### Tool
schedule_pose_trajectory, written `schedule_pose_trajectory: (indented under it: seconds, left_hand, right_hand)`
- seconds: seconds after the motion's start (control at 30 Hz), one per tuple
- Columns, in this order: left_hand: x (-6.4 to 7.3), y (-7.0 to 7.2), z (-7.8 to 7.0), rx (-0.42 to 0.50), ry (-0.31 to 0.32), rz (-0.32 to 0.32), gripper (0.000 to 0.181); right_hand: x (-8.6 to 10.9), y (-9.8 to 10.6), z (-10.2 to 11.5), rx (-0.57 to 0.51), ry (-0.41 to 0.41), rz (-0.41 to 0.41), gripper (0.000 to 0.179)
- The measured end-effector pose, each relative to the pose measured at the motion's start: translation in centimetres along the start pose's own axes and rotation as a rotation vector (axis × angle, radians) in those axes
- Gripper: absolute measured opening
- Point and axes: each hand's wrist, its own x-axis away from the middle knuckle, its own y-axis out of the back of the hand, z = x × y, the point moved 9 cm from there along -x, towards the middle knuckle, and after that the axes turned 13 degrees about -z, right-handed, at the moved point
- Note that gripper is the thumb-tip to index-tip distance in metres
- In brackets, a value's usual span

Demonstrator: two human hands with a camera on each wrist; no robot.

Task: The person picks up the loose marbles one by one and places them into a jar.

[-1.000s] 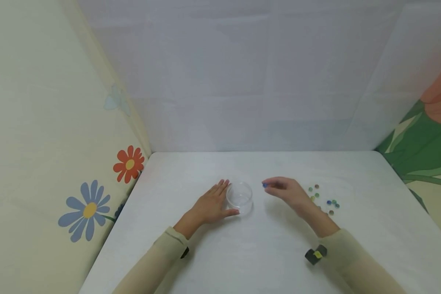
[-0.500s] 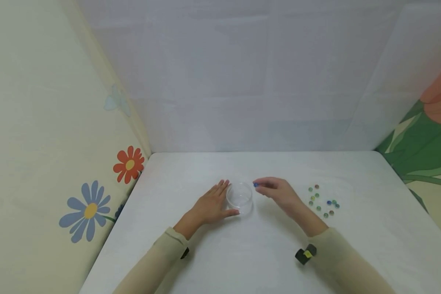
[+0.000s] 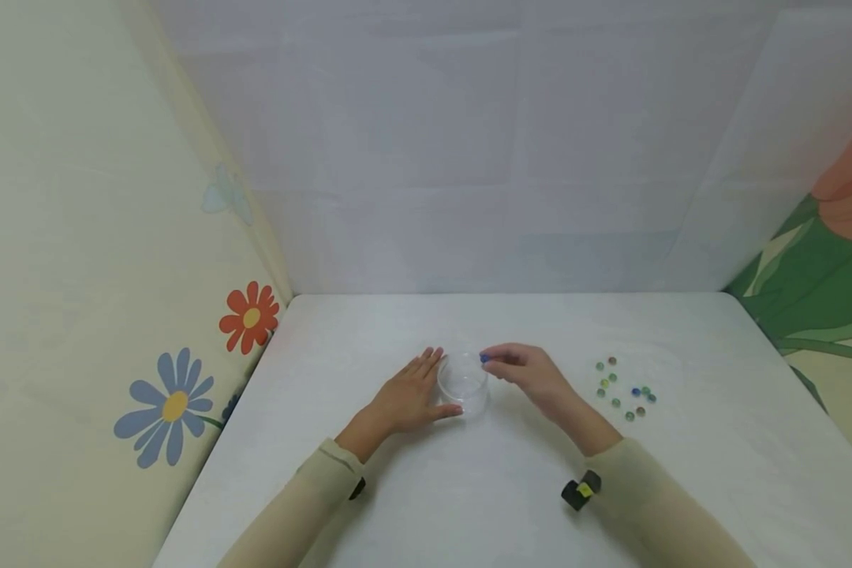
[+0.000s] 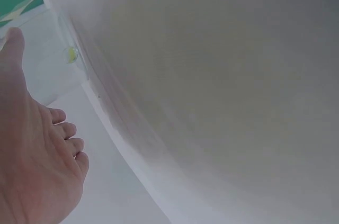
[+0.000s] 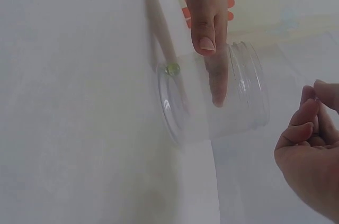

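A clear jar (image 3: pixel 463 388) with a threaded rim (image 5: pixel 246 83) stands upright on the white table. Inside, at its bottom, lies a green marble (image 5: pixel 173 69); in the left wrist view a yellow-green marble (image 4: pixel 71 54) shows through the clear wall. My left hand (image 3: pixel 408 401) rests against the jar's left side, fingers straight and thumb spread along the near side. At the right edge of the jar's mouth, my right hand (image 3: pixel 536 377) pinches a blue marble (image 3: pixel 484 358) between thumb and fingertips. In the right wrist view the fingertips hide that marble.
Several loose marbles (image 3: pixel 613 378), green, blue and brownish, lie scattered on the table (image 3: pixel 539 505) to the right of my right hand. A pale cloth wall (image 3: pixel 468 158) rises behind the table. Flower-printed cloth (image 3: pixel 57 276) hangs at the left side.
My right hand has moved left with the blue marble, from a gap beside the jar to its rim. The left hand and jar have stayed in place.
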Motion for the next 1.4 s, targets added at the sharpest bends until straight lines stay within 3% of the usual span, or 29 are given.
schedule_pose_trajectory:
  seconds: [0.3, 1.4]
  left_hand:
    - [-0.1, -0.3, 0.2, 0.007, -0.005, -0.007, 0.107]
    - [-0.1, -0.3, 0.2, -0.015, -0.027, -0.014, 0.106]
  right_hand:
    - [-0.1, -0.8, 0.3, -0.011, 0.042, 0.014, 0.04]
    - [-0.3, -1.7, 0.3, 0.042, 0.044, 0.011, 0.028]
